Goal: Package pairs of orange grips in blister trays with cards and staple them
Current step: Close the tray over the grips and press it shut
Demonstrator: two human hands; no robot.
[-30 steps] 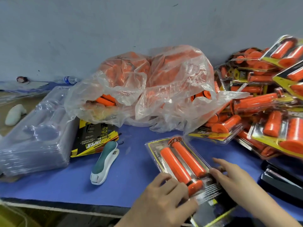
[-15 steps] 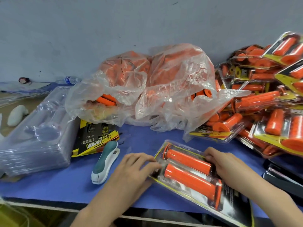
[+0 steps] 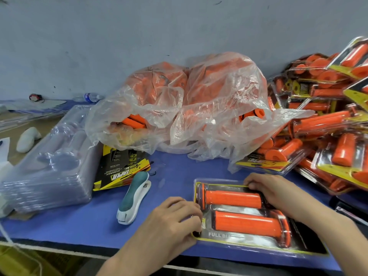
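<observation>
Pack [image 3: 225,235] lies flat on the blue surface [image 3: 79,222], at five o'clock in view, its long side running nine to three. Two grips [image 3: 233,199] sit inside it side by side, one toward the pack's twelve, the other toward its six and shifted a little toward three.

Left hand [image 3: 175,220] is at the pack's nine o'clock edge, fingers curled, tips pinching the rim. Right hand [image 3: 272,190] is on the twelve o'clock edge, fingers curled down over the rim, gripping it.

Stapler [image 3: 133,198] lies alone at the pack's nine, near the left hand, not touching it. Cards [image 3: 121,168] are stacked at the pack's ten, their far end under the bag [image 3: 179,108]. Clear trays [image 3: 49,166] are stacked just beside them, at nine in view. The bag, stuffed with loose orange grips, sits at twelve. A pile [image 3: 328,120] of filled packs is heaped at two to three.
</observation>
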